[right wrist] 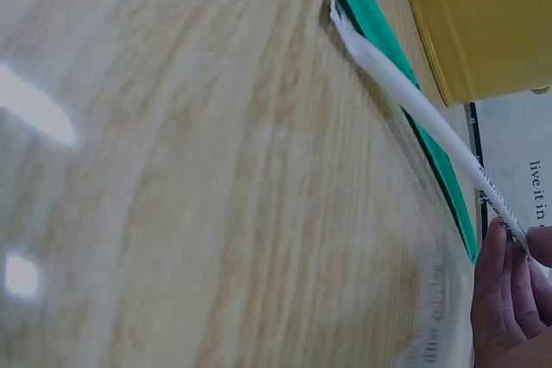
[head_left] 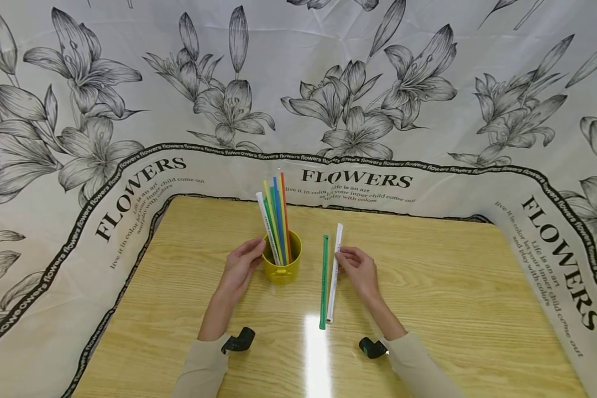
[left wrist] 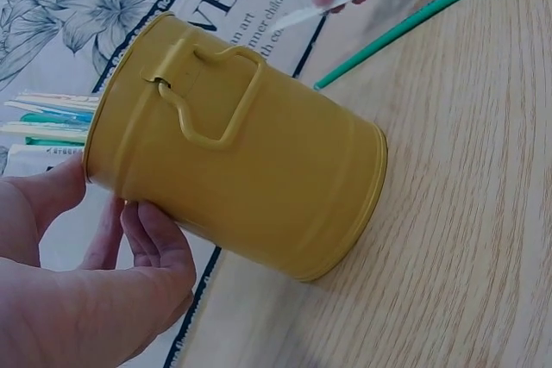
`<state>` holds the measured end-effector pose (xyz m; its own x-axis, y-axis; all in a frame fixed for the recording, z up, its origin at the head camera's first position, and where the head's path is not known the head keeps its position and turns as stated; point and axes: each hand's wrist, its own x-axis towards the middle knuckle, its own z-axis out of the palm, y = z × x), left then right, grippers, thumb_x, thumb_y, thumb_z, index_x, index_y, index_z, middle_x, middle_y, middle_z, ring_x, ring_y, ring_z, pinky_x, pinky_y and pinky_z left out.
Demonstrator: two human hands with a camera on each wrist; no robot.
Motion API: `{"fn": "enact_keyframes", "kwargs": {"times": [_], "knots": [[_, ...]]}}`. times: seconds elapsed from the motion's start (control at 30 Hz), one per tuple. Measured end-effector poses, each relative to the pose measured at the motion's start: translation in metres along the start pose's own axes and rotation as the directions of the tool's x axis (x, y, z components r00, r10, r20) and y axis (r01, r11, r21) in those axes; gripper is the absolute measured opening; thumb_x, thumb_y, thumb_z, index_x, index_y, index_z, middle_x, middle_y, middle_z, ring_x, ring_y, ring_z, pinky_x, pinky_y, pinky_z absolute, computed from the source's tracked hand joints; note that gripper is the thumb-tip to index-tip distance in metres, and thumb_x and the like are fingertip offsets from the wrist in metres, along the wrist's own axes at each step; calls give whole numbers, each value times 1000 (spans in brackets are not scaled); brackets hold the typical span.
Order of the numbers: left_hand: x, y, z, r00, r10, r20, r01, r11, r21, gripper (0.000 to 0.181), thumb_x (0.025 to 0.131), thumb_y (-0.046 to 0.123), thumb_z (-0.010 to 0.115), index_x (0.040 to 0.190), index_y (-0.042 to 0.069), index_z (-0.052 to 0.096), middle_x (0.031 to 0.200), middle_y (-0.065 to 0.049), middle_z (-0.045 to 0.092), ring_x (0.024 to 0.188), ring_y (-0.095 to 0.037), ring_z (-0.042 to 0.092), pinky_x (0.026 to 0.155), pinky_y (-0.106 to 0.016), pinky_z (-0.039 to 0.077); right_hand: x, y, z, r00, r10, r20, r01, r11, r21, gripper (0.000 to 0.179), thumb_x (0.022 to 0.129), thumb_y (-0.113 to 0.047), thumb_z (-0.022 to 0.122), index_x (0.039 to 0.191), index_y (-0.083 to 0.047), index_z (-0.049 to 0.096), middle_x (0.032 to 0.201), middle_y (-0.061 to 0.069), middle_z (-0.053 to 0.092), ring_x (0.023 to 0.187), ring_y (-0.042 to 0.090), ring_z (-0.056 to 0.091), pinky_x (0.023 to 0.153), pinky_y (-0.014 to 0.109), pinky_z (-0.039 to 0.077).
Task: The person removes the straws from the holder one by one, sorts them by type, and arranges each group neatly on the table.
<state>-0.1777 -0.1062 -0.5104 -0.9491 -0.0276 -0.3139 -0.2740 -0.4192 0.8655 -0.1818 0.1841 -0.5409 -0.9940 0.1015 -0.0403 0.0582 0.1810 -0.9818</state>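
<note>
A yellow metal pail (head_left: 282, 275) with a small wire handle stands on the table. My left hand (head_left: 241, 263) holds its rim from the left, thumb at the rim and fingers against the outer wall. Several wrapped straws (head_left: 277, 215), white, green, yellow, blue and red, lean upright inside the pail. Right of it, my right hand (head_left: 360, 269) pinches a white paper-wrapped straw (right wrist: 431, 127) near its upper part between thumb and fingers. Just left of that straw a green wrapped straw (head_left: 324, 282) lies on the table, almost parallel to it.
The wooden table (head_left: 453, 287) spreads out on both sides of the hands. A white cloth (head_left: 358, 185) printed with flowers and lettering hangs along its back and side edges. Black wrist cameras (head_left: 239, 339) sit at both cuffs.
</note>
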Motion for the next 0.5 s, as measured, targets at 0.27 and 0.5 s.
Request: {"fn": "enact_keyframes", "kwargs": {"times": [0.27, 0.5], "knots": [[-1, 1, 0, 1000, 7, 5, -7, 1000, 9, 35, 101, 12, 68, 132, -4, 62, 118, -4, 65, 103, -14, 61, 89, -25, 53, -1, 9, 8, 1000, 17, 12, -16, 997, -80, 22, 98, -8, 71, 116, 5, 70, 92, 21, 72, 69, 14, 64, 56, 23, 55], [-1, 1, -1, 1000, 11, 15, -12, 999, 33, 36, 101, 13, 68, 132, -4, 61, 120, -5, 63, 105, -14, 61, 90, -25, 53, 4, 11, 13, 999, -19, 26, 24, 975, -221, 18, 98, -6, 71, 110, 6, 69, 91, 18, 71, 65, 16, 63, 51, 23, 53]]}}
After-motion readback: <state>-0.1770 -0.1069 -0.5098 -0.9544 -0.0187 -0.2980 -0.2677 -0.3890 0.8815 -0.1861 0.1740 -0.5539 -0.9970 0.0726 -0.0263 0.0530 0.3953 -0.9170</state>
